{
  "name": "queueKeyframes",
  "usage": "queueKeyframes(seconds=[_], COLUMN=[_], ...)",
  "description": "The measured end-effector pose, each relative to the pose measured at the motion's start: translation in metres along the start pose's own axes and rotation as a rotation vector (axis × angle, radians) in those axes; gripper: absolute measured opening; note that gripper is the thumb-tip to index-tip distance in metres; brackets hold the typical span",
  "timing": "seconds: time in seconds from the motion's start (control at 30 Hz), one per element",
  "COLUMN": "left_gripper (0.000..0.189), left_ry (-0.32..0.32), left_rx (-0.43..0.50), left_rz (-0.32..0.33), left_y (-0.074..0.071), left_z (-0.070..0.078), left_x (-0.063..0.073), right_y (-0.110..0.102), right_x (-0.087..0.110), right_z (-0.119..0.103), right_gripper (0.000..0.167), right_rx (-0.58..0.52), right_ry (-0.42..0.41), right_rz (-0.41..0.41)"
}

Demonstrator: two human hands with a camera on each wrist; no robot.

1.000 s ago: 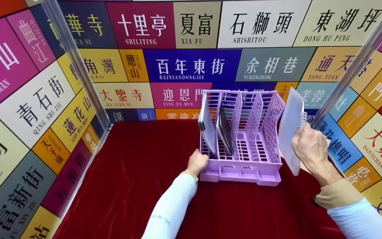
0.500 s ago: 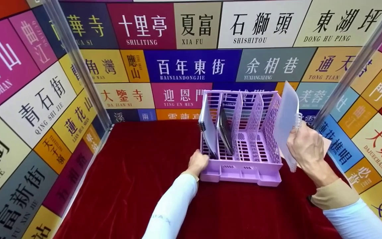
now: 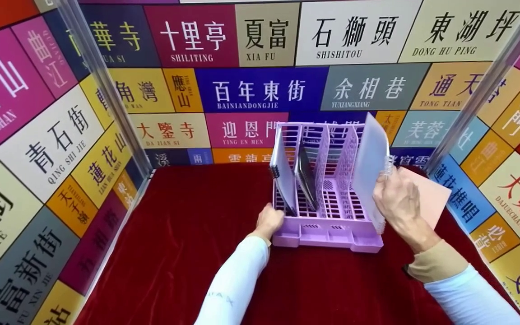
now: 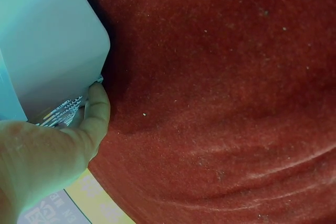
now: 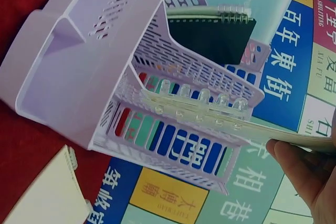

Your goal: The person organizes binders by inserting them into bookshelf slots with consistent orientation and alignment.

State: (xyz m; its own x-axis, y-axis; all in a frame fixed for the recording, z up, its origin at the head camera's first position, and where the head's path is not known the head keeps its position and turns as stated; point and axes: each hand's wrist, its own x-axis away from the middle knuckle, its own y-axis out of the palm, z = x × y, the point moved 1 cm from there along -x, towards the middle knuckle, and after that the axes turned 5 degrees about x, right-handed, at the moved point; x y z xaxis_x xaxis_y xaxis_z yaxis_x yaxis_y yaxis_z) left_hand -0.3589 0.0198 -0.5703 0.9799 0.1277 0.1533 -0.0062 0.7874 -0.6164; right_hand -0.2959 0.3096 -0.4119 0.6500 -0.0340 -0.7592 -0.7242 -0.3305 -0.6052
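A lilac plastic desk file organizer (image 3: 327,229) stands on the red cloth, with slatted dividers. My left hand (image 3: 270,221) grips its lower front left corner; in the left wrist view the thumb (image 4: 96,111) bends against the edge. My right hand (image 3: 397,198) pinches a spiral notebook (image 3: 370,167) with a translucent cover by its bound edge, upright at the rightmost compartment. In the right wrist view its clear binding (image 5: 202,109) lies between the divider and the outer wall. A pale spiral notebook (image 3: 282,176) and a black spiral notebook (image 3: 305,178) lean in the left compartments.
A pale pink notebook (image 3: 429,194) lies on the red cloth (image 3: 188,234) to the right, partly behind my right hand; its clear binding shows in the right wrist view. Printed sign panels (image 3: 260,88) stand behind and on both sides, with clear posts (image 3: 106,85) at the corners.
My right hand has carried the translucent notebook left, from beside the organizer to its rightmost compartment. More of the pink notebook now shows. The left hand stays at the corner.
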Motion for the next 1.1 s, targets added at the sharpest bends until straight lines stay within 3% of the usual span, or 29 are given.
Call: queueKeyframes(seconds=[0.27, 0.5, 0.77, 1.1], left_gripper=[0.050, 0.046, 0.046, 0.049], left_ry=[-0.003, 0.020, 0.011, 0.012], left_rx=[0.001, -0.010, -0.002, -0.010], left_rz=[-0.009, 0.000, 0.000, 0.002], left_y=[-0.001, -0.003, -0.001, 0.000], left_z=[0.001, 0.002, 0.001, 0.000], left_x=[0.002, 0.002, 0.003, 0.001], right_y=[0.003, 0.010, 0.035, 0.060], right_x=[-0.004, -0.014, -0.018, -0.020], right_z=[-0.011, -0.021, -0.018, -0.016], right_gripper=[0.030, 0.018, 0.021, 0.020], right_rx=[-0.012, -0.036, -0.034, -0.016], right_ry=[0.007, 0.039, 0.087, 0.086], right_rz=[-0.009, -0.017, -0.015, -0.025])
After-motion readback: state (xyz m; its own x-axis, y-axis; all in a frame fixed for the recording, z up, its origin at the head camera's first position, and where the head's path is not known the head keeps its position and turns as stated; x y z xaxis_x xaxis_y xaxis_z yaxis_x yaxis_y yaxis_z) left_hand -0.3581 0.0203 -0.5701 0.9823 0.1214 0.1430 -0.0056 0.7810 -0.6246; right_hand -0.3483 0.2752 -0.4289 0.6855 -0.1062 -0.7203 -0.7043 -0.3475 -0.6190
